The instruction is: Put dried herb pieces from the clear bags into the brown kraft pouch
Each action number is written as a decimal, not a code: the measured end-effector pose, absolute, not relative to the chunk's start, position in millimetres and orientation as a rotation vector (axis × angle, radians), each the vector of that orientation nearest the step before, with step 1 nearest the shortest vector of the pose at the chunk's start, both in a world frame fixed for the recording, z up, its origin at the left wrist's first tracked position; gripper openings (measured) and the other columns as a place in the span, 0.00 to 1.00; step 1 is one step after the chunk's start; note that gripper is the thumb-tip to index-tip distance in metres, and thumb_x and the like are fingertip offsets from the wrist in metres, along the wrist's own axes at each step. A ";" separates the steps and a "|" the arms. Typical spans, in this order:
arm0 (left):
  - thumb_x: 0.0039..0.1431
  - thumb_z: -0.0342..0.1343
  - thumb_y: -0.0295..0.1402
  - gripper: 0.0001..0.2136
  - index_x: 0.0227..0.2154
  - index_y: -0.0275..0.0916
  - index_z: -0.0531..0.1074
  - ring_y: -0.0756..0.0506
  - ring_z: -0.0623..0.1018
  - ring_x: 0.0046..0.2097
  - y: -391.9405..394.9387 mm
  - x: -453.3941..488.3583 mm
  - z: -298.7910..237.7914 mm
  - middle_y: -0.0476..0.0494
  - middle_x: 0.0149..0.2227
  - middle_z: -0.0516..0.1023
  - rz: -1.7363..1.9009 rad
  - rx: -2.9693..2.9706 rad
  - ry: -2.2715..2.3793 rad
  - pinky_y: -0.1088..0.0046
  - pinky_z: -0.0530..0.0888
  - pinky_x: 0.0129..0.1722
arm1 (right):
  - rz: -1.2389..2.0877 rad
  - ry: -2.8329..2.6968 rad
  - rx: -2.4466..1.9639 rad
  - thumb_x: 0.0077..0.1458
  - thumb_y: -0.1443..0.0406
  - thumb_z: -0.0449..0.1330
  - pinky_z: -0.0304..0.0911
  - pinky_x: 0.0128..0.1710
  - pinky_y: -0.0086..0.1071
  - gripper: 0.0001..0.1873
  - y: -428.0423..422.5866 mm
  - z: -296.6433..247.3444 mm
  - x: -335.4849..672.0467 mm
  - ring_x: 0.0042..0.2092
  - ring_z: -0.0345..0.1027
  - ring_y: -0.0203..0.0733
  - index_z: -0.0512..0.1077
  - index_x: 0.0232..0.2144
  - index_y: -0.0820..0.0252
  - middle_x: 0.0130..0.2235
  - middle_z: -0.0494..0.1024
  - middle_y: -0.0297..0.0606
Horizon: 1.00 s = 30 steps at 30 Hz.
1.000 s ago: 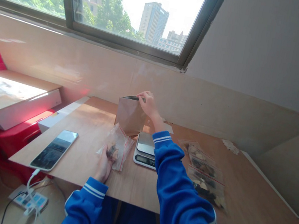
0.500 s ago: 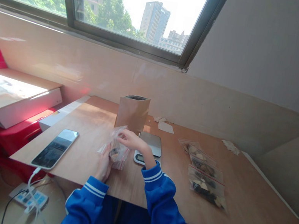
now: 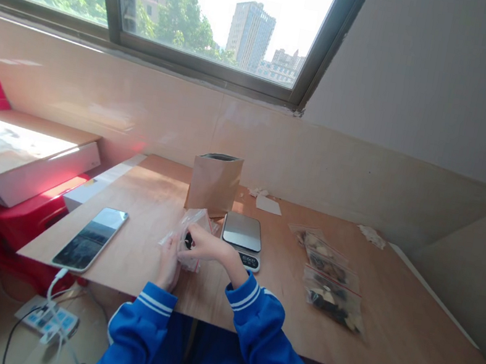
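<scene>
One clear plastic bag, gripped by the left hand over the table; right hand at it, fingers bent, grip on the dark piece unclear. Paper bag stands at its 12 o'clock, scale at 2, phone at 9.

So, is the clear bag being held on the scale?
No, the left hand holds the clear bag over the table, to the left of the scale.
</scene>
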<state>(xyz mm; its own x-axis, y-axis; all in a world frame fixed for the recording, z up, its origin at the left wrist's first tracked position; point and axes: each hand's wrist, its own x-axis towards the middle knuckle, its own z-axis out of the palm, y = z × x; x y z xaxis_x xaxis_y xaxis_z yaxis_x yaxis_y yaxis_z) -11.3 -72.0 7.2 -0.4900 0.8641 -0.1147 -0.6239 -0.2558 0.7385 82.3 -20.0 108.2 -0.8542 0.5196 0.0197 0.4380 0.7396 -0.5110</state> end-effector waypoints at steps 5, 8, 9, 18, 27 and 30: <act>0.43 0.65 0.43 0.17 0.31 0.36 0.70 0.49 0.76 0.30 -69.6 -13.5 -0.7 0.50 0.27 0.76 1.858 0.346 1.014 0.73 0.71 0.33 | 0.535 -2.881 -0.836 0.40 0.69 0.67 0.64 0.37 0.33 0.14 -35.1 98.2 75.1 0.39 0.66 0.45 0.69 0.32 0.67 0.39 0.73 0.47; 0.42 0.65 0.41 0.16 0.30 0.37 0.70 0.49 0.76 0.31 -69.4 -13.7 -2.2 0.49 0.28 0.77 1.881 0.318 0.963 0.73 0.71 0.33 | 0.395 -2.924 -0.805 0.45 0.71 0.64 0.66 0.41 0.34 0.09 -37.6 92.5 72.7 0.42 0.68 0.47 0.71 0.32 0.68 0.40 0.75 0.50; 0.42 0.65 0.40 0.15 0.30 0.37 0.70 0.49 0.76 0.31 -69.5 -13.7 -2.6 0.49 0.28 0.77 1.892 0.309 0.952 0.73 0.71 0.32 | 0.355 -2.921 -0.786 0.47 0.72 0.63 0.66 0.43 0.34 0.07 -37.5 90.9 72.2 0.43 0.68 0.47 0.71 0.32 0.68 0.40 0.75 0.50; 0.39 0.66 0.38 0.13 0.27 0.38 0.71 0.49 0.75 0.29 -68.9 -14.7 -7.4 0.46 0.28 0.76 1.906 0.278 0.909 0.74 0.70 0.32 | 0.495 -2.757 -0.760 0.55 0.69 0.57 0.65 0.40 0.37 0.02 -31.2 77.7 71.6 0.38 0.65 0.44 0.67 0.33 0.62 0.37 0.72 0.43; 0.46 0.63 0.40 0.14 0.29 0.37 0.68 0.50 0.74 0.32 -67.7 -12.9 -4.0 0.51 0.29 0.74 1.910 0.328 0.919 0.72 0.70 0.37 | 1.033 -2.282 -0.586 0.50 0.73 0.56 0.63 0.43 0.33 0.12 -11.0 93.0 92.1 0.42 0.65 0.39 0.65 0.39 0.60 0.41 0.71 0.38; 0.46 0.63 0.42 0.15 0.29 0.37 0.67 0.49 0.75 0.34 -68.3 -12.8 -2.0 0.51 0.29 0.74 1.907 0.327 0.924 0.71 0.70 0.38 | 1.268 -2.113 -0.586 0.52 0.69 0.58 0.63 0.39 0.30 0.12 -8.6 109.7 102.4 0.41 0.67 0.37 0.67 0.41 0.60 0.43 0.71 0.39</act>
